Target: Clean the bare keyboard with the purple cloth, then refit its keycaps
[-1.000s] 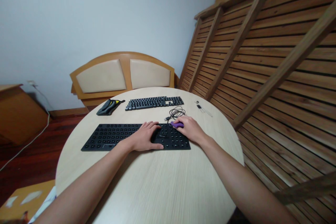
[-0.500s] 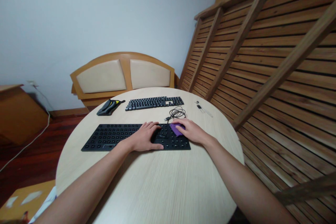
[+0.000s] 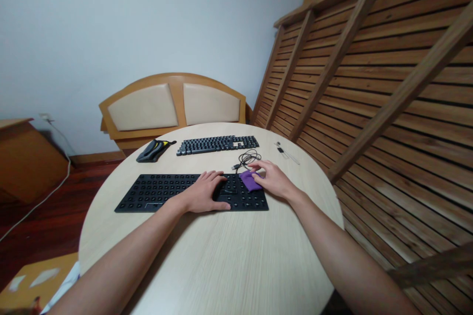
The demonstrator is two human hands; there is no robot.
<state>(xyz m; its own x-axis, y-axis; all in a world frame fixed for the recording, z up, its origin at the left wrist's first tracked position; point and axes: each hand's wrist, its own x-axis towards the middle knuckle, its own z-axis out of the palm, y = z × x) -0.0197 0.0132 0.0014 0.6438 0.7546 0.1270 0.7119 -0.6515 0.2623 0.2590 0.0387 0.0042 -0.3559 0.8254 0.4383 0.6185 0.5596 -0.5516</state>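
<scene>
The purple cloth (image 3: 250, 181) lies on the right part of the keyboard (image 3: 162, 189), at its far edge. The right hand (image 3: 264, 175) is half open, thumb on the cloth, forefinger lifted clear. The left hand (image 3: 205, 192) is spread over the keyboard's middle, thumb and fingers wide, grasping nothing. Beyond sit 1 coiled cable (image 3: 248, 158) and rows of keycaps (image 3: 214, 144), all on 1 round bench (image 3: 229, 261).
</scene>
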